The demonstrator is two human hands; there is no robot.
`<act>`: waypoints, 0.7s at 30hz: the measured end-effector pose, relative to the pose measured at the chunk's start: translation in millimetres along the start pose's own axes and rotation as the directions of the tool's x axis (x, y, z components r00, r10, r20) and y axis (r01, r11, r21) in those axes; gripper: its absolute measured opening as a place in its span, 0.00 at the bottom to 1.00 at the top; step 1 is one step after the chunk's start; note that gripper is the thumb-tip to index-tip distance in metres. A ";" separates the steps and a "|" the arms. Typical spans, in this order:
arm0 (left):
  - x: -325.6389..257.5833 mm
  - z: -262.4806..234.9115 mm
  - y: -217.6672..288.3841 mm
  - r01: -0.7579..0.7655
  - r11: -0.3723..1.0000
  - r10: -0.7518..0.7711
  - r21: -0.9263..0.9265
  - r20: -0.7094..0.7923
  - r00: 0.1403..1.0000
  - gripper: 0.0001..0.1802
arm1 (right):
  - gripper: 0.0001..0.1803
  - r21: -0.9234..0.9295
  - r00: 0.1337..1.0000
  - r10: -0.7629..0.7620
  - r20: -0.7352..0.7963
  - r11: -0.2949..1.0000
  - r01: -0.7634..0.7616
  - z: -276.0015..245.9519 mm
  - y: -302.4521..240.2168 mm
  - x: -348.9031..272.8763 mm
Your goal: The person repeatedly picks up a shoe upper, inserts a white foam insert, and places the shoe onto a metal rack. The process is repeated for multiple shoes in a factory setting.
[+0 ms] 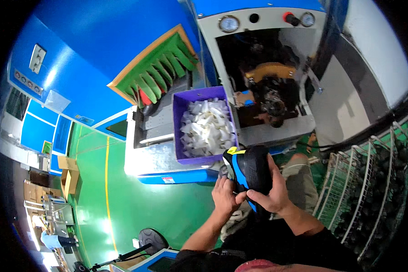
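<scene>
A black shoe [257, 168] with a blue stripe and a yellow tab is held in front of me, its dark sole side facing right. My right hand [273, 189] wraps the sole side, with the thumb across the lower part. On the shoe's left side, my left hand [225, 196] grips the edge with bent fingers, its thumb close to the right thumb. Part of what the left fingers touch is hidden. Just beyond the shoe, a purple bin [179, 158] holds many white, translucent plastic pieces [207, 126].
Behind the bin, a conveyor [161, 119] leads to an opening hung with green flaps [161, 75]. A machine with pressure gauges [229, 23] and a dark cavity stands far right of it. A wire rack [349, 199] with dark items is at my right; a round stool [153, 239] is lower left.
</scene>
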State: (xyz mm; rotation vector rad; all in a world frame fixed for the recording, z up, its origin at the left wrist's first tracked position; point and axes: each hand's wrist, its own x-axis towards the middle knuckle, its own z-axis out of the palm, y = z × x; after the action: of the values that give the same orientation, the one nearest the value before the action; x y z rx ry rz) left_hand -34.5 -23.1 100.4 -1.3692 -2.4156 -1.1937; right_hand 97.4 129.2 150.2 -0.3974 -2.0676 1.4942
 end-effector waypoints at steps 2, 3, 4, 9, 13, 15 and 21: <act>-4.7 11.9 12.1 -0.058 0.998 0.057 0.013 0.084 0.995 0.27 | 0.60 -0.022 0.994 0.091 -0.059 0.996 -0.092 -11.1 4.5 -21.4; -10.8 22.5 12.7 -0.065 0.998 0.063 0.014 0.124 0.990 0.24 | 0.60 -0.063 0.990 0.107 -0.088 0.992 -0.113 -16.8 9.3 -29.5; -19.4 27.5 13.0 -0.069 0.997 0.063 0.029 0.167 0.984 0.20 | 0.60 -0.087 0.986 0.124 -0.111 0.987 -0.134 -19.3 11.9 -36.1; -1.6 40.8 38.1 0.467 0.860 -0.431 -0.204 0.196 0.881 0.16 | 0.42 0.784 0.850 0.527 0.005 0.525 -0.330 -56.7 83.0 -59.3; 26.2 36.3 12.1 0.716 0.334 -0.623 -0.613 0.426 0.656 0.18 | 0.42 0.987 0.877 0.457 0.149 -0.016 -0.160 -50.4 23.2 -23.1; 33.6 27.1 22.0 0.715 0.259 -0.455 -0.650 0.571 0.684 0.18 | 0.45 0.958 0.890 0.428 0.159 0.152 -0.244 -53.0 -19.6 -2.3; 64.2 45.7 41.3 0.710 0.502 -0.394 -0.494 0.600 0.696 0.16 | 0.56 0.466 0.826 0.480 0.297 0.682 -0.564 -113.3 63.1 -10.6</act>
State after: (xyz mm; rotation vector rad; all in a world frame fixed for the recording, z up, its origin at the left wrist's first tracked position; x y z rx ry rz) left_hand -28.3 62.9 122.0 -0.9843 -3.0085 -2.4479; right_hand 167.7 232.5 114.1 -0.7074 -1.5800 2.4352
